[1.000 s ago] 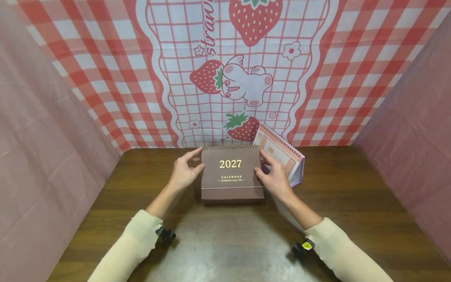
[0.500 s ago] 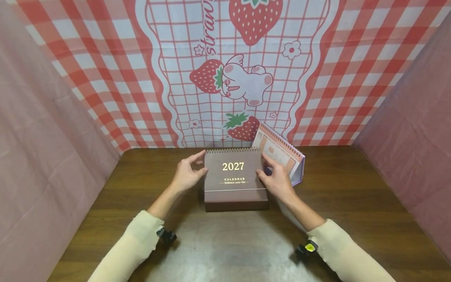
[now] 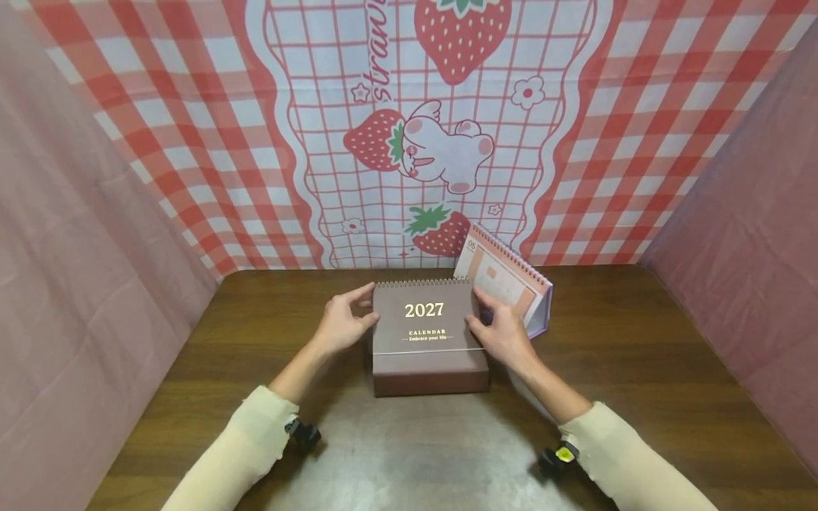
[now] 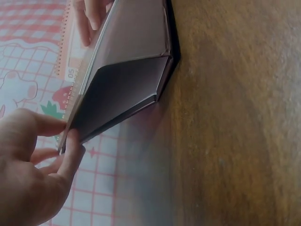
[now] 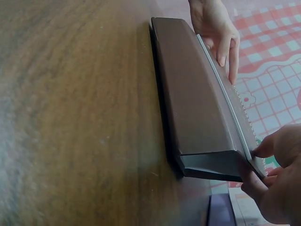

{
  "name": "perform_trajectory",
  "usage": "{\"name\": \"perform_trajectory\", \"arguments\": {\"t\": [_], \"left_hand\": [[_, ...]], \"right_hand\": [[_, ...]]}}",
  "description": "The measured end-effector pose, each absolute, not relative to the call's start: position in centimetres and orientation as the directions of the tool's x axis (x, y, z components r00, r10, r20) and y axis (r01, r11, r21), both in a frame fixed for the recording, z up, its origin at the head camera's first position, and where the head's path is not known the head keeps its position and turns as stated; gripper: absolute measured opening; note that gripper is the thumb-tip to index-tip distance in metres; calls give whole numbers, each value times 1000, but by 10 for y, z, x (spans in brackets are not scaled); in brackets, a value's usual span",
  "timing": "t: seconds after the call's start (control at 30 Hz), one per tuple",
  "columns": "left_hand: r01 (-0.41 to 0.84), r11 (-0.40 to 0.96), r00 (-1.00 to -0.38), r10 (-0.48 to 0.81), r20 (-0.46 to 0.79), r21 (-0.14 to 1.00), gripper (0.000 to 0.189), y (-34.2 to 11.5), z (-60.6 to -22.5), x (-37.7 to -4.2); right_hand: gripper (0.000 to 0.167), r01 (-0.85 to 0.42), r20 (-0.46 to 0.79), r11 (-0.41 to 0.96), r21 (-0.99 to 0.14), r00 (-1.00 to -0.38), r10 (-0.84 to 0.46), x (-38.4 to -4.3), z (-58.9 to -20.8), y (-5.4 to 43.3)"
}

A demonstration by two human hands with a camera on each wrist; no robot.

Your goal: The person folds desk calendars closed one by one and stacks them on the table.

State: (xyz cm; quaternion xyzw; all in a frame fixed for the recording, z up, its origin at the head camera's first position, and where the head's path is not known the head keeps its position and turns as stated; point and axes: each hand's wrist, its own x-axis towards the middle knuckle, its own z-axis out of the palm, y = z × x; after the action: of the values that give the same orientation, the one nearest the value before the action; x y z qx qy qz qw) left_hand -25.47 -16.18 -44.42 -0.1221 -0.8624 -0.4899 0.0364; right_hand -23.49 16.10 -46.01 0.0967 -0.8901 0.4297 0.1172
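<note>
A brown desk calendar (image 3: 424,323) with gold "2027" lettering and a spiral-bound top edge stands near the middle of the table. Its left side is pinched by my left hand (image 3: 345,325), thumb in front and fingers behind. On the opposite side my right hand (image 3: 505,332) grips the edge the same way. The left wrist view shows the hollow, folded stand (image 4: 124,92) under the pages, with the left thumb (image 4: 71,153) at its upper edge. In the right wrist view the brown front panel (image 5: 195,89) slopes down close over the wood.
Just behind the right hand a second calendar (image 3: 508,280), pink and white with a purple stand, stands at an angle. A strawberry-print cloth (image 3: 447,142) hangs along the back edge of the wooden table (image 3: 607,341). Pink curtains (image 3: 748,191) flank both sides.
The brown calendar has come nearer the person and slightly to the right, with both hands moving along on its sides. The pink calendar has stayed in place.
</note>
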Motion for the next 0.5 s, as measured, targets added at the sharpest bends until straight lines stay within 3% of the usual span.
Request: {"name": "perform_trajectory", "arguments": {"t": [0.5], "left_hand": [[194, 573, -971, 230, 71, 796, 64, -159, -454, -255]], "right_hand": [[65, -288, 259, 655, -698, -955, -144, -233, -468, 159]]}}
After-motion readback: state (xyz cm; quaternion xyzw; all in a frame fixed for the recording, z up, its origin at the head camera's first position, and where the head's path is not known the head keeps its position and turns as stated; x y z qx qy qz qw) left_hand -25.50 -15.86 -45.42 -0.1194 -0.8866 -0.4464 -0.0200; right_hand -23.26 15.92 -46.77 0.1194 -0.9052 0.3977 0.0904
